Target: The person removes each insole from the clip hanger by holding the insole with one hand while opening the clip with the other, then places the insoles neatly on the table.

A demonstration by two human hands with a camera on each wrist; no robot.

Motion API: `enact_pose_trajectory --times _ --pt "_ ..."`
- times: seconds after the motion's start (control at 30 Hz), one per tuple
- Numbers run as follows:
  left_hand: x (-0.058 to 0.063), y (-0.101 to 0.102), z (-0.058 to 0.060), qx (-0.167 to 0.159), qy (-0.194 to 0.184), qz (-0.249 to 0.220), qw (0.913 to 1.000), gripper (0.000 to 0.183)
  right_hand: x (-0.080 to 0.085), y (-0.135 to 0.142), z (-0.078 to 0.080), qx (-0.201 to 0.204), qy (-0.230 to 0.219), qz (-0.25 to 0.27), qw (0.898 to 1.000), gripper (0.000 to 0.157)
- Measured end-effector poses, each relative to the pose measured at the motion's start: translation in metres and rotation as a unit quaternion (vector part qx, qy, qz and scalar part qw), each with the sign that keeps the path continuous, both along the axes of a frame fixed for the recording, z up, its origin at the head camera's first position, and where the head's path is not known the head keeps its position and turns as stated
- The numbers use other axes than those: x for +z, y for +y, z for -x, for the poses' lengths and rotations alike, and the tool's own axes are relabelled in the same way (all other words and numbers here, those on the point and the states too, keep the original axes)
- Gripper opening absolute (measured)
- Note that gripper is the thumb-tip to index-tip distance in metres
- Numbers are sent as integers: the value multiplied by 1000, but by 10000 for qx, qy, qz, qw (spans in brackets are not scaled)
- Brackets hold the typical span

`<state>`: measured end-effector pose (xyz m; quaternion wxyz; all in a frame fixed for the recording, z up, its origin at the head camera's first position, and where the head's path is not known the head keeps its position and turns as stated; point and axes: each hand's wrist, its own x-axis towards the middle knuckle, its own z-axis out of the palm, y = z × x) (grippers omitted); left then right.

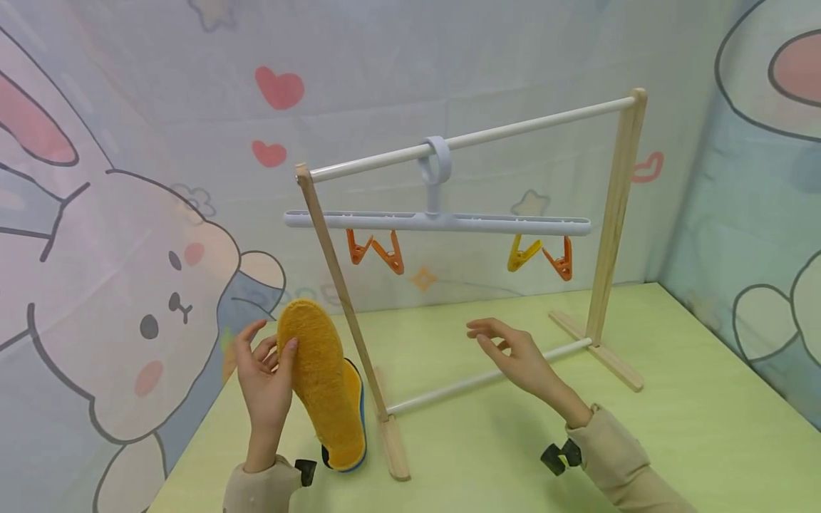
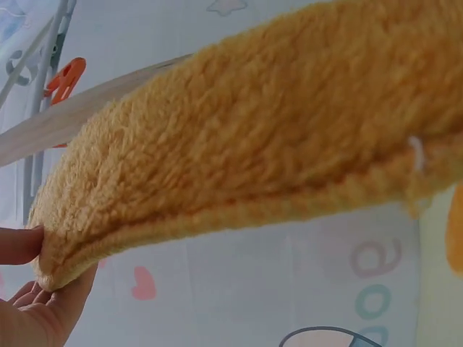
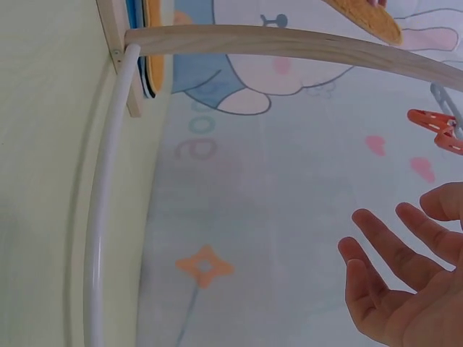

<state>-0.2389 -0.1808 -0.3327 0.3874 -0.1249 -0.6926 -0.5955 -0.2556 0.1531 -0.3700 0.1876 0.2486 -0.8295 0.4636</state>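
Note:
A fuzzy orange-yellow insole is pinched between the thumb and fingers of my left hand. It stands tilted upright, left of the wooden post. In the left wrist view, the thumb presses the plush face of the insole near one end. Behind and below it lies another insole with a blue edge, partly covered. My right hand hovers above the rack's lower bar, fingers loosely bent and holding nothing. Above both hands hangs a pale hanger with orange clips on the left, a yellow clip and an orange clip on the right.
The rack has two wooden posts, a white top bar and a white lower bar. It stands on a yellow-green table. A cartoon-print curtain closes off the back and sides.

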Motion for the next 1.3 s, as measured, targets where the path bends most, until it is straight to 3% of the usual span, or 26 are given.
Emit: enact_pose_trajectory --times 0.2,0.3,0.4,0.63,0.8,0.9,1.03,1.3 --pt "-8 -8 15 451 -509 382 9969 41 6 -3 -8 -38 -28 -13 10000 25" --pt "-13 -10 22 472 -807 484 9944 41 4 -2 -7 -56 -19 -32 10000 25" --pt "-17 -14 30 348 -1258 579 9897 41 -3 2 -4 -60 6 -47 10000 25" --pt "-28 -21 48 -49 -2348 683 9696 40 -11 8 -1 2 16 19 10000 24" --pt "-33 -23 57 -432 -2844 420 9568 38 2 5 -14 -80 -85 -2 9999 25" --pt "-36 -24 63 -581 -3100 379 9482 38 13 3 -23 -110 -86 -15 9999 24" --pt "-41 -28 72 -640 -3330 507 9394 37 15 3 -25 -133 -8 -30 9999 24" --pt "-55 -31 89 -230 -3504 919 9318 36 9 8 -25 -136 -91 -12 9999 24"
